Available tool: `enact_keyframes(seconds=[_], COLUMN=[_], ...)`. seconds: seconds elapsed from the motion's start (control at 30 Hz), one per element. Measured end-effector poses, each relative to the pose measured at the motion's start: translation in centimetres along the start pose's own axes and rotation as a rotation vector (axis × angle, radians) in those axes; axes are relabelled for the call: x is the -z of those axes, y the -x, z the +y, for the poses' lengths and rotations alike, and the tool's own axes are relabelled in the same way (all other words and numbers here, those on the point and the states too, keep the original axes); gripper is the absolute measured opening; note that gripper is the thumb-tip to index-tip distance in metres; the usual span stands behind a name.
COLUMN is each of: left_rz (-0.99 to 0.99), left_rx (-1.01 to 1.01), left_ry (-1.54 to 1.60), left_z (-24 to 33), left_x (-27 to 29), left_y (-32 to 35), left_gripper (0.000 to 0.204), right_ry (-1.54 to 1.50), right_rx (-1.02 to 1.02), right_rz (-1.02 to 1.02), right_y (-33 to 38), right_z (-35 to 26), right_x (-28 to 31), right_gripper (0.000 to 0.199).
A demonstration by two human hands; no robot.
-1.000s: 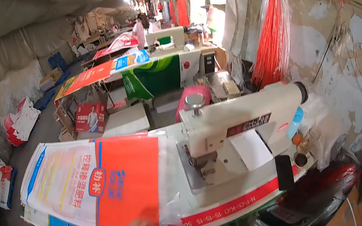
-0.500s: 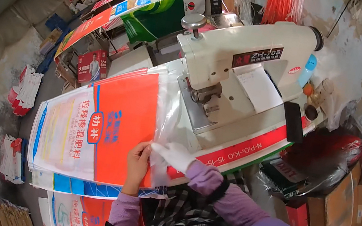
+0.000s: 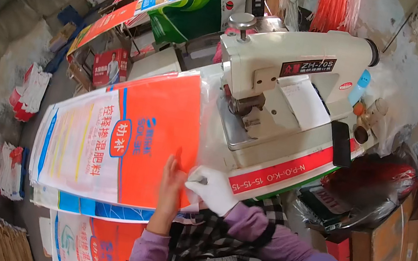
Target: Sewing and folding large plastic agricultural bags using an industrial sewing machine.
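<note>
A stack of white and orange printed sacks (image 3: pixel 167 112) lies to the left of a white sewing machine (image 3: pixel 309 59). Clear plastic film (image 3: pixel 208 147) sticks out along the sacks' right edge, beside the machine's base. My bare left hand (image 3: pixel 171 188) is at the front right corner of the top sack, fingers stretched upward and slightly blurred. Just right of it, my right hand (image 3: pixel 215 191) in a white glove has its thumb and fingers pinched together by the film's edge. What lies in that pinch, if anything, cannot be made out.
More sacks (image 3: pixel 90 243) hang below the stack at the front. A dark flat plate (image 3: pixel 340 144) stands at the table's right edge. Cardboard boxes (image 3: pixel 392 260) and a plastic-wrapped bundle (image 3: pixel 370 191) are at the right. Red strands (image 3: pixel 335 10) hang at the back.
My hands have drawn slightly apart; the left one's fingers have straightened, and the right has moved right. The whole view has shifted a little.
</note>
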State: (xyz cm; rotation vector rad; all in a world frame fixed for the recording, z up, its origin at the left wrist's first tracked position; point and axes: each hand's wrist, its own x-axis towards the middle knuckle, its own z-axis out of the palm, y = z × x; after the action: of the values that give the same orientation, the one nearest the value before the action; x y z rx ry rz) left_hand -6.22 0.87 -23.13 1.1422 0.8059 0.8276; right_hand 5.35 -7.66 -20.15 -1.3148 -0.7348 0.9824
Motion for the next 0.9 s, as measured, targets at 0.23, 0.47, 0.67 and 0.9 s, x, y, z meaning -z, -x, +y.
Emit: enact_keyframes(seconds=[0.23, 0.47, 0.67, 0.9], left_rz=[-0.386, -0.268, -0.369, -0.318], left_rx=[-0.125, 0.262, 0.095, 0.180], left_ry=[-1.466, -0.293, -0.648, -0.319], left_z=[4.7, 3.4, 1.1, -0.3], left_x=[3.5, 5.1, 6.2, 7.3], left_y=[0.4, -0.7, -0.2, 0.9], left_gripper=[0.036, 0.032, 0.024, 0.016], right_ry=[0.268, 0.378, 0.770, 0.876], right_rx=[0.275, 0.466, 1.178, 0.614], right_rz=[-0.039, -0.272, -0.176, -0.163], right_y=[2.0, 2.7, 1.9, 4.9], right_z=[3.5, 5.3, 6.6, 3.3], right_x=[-1.7, -1.0, -1.2, 5.7], right_gripper=[0.012, 0.032, 0.032, 0.031])
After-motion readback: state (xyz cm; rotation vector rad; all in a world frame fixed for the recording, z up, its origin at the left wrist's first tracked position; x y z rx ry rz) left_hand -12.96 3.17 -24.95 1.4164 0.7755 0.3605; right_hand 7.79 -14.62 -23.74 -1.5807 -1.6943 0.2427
